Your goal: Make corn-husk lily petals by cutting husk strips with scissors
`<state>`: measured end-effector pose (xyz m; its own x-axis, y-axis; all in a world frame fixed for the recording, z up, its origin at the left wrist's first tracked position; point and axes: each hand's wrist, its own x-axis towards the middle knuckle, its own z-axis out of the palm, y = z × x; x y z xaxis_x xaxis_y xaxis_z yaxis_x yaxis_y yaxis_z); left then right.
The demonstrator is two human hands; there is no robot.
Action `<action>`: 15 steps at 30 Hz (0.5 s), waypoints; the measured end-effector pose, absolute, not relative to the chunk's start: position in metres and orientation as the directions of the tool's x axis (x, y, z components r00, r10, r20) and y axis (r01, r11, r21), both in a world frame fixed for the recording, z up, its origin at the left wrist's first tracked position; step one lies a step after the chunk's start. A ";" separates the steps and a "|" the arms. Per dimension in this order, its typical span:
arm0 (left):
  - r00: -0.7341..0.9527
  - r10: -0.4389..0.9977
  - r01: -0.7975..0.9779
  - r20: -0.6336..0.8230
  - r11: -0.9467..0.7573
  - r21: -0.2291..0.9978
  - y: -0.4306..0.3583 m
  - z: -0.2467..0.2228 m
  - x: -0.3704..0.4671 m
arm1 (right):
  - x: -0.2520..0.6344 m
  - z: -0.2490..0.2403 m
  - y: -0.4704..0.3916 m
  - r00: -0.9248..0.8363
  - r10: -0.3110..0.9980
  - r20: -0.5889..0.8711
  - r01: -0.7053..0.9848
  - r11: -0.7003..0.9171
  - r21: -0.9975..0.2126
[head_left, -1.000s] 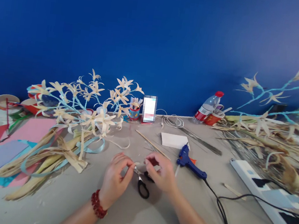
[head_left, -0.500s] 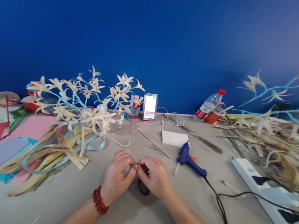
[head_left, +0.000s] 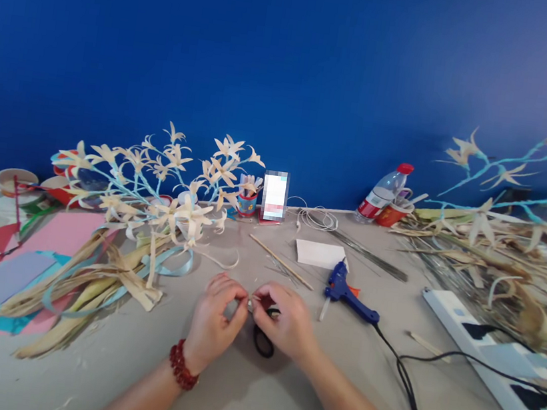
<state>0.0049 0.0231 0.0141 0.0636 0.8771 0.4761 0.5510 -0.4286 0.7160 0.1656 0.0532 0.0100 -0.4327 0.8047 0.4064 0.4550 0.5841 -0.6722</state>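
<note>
My left hand (head_left: 219, 315) is closed in a pinch, thumb against forefinger, with a tiny pale piece at the fingertips that I cannot make out. Opposite it, my right hand (head_left: 284, 321) pinches at nearly the same spot, its fingertips almost touching the left ones. What it grips is too small to name. Black-handled scissors (head_left: 264, 343) show below and through the gap in the right hand; their blades are mostly hidden, and whether they lie on the table or hang from the hand I cannot tell.
A blue glue gun (head_left: 349, 296) lies to the right, its cord running past a white power strip (head_left: 489, 361). Dried husks (head_left: 93, 275) and pale flower branches (head_left: 177, 172) fill the left. A thin stick (head_left: 281, 262) and a white card (head_left: 318, 254) lie ahead.
My right fingertips have lifted slightly and opened a wider gap above the thumb, showing more of the scissors' handle. The left hand has barely moved.
</note>
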 end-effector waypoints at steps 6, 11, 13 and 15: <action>0.130 0.864 0.630 0.487 -0.451 0.632 0.022 0.012 0.005 | 0.167 0.011 0.056 -0.447 0.786 0.427 0.488 0.614 -0.620; 0.065 0.866 0.607 0.496 -0.429 0.669 0.021 0.009 0.001 | 0.181 0.012 0.064 -0.289 0.847 0.447 0.517 0.531 -0.671; 0.045 0.871 0.597 0.489 -0.416 0.686 0.022 0.008 -0.001 | 0.182 0.014 0.064 -0.326 0.854 0.405 0.460 0.518 -0.722; 0.041 0.876 0.591 0.481 -0.410 0.695 0.022 0.008 -0.001 | 0.178 0.014 0.062 -0.406 0.838 0.365 0.425 0.527 -0.736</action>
